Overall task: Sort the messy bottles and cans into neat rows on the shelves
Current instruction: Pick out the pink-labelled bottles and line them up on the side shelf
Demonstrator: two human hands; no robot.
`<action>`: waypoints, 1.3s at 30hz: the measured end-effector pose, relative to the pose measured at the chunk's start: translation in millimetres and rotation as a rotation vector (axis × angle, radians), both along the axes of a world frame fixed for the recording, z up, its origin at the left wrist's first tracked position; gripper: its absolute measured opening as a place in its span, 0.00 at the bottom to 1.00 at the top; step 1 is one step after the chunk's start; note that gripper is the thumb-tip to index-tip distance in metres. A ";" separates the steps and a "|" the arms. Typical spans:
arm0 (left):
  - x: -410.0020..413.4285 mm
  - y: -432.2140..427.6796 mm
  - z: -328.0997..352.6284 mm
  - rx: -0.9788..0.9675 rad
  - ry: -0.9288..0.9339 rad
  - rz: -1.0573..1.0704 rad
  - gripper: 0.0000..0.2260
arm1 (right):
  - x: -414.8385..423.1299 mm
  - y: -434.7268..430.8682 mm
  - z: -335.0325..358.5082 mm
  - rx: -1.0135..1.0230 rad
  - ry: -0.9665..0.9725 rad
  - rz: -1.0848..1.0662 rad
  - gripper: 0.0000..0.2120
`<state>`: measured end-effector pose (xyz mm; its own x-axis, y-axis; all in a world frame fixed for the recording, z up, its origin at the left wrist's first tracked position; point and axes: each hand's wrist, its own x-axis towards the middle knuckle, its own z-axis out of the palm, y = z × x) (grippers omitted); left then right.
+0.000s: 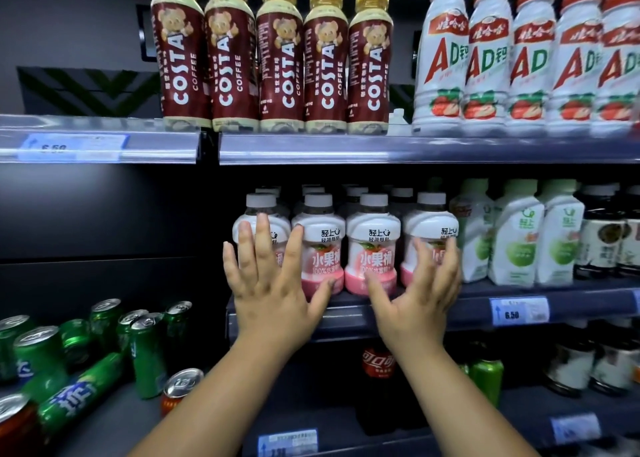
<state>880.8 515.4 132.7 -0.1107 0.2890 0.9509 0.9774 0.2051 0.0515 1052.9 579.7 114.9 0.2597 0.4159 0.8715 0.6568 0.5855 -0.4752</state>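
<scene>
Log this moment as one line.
left hand: open, on pink-and-white plastic bottles | right hand: open, same row | green metal cans: jumbled

Glossy plastic peach bottles (317, 248) stand on a matt dark shelf (571, 292) edged with clear shiny plastic, near shiny metal cans (147, 352).

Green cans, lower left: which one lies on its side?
The green can with large white lettering facing up, lying diagonally in front; the rest stand or only lean.
</scene>
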 end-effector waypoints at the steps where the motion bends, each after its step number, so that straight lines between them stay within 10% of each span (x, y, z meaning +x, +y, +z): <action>1: -0.6 0.4 -0.5 0.005 0.003 0.002 0.38 | 1.3 -0.1 3.9 -0.070 0.056 0.032 0.41; 9: -1.5 0.4 -2.6 -0.042 -0.031 -0.004 0.38 | 20.7 -4.1 -3.1 -0.123 0.122 0.119 0.41; 31: -25.7 -48.6 -32.2 -0.341 0.215 -0.192 0.34 | -0.5 -76.9 -3.9 -0.458 -0.622 0.181 0.37; 39: -103.3 -127.4 -72.2 -0.600 -0.032 -0.174 0.35 | -83.5 -135.8 -43.2 -0.454 -0.904 0.262 0.38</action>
<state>777.5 388.0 60.5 -0.0395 0.7880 0.6144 0.9990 0.0452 0.0063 969.4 443.9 71.7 -0.5567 0.7022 0.4439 0.7555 0.6501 -0.0808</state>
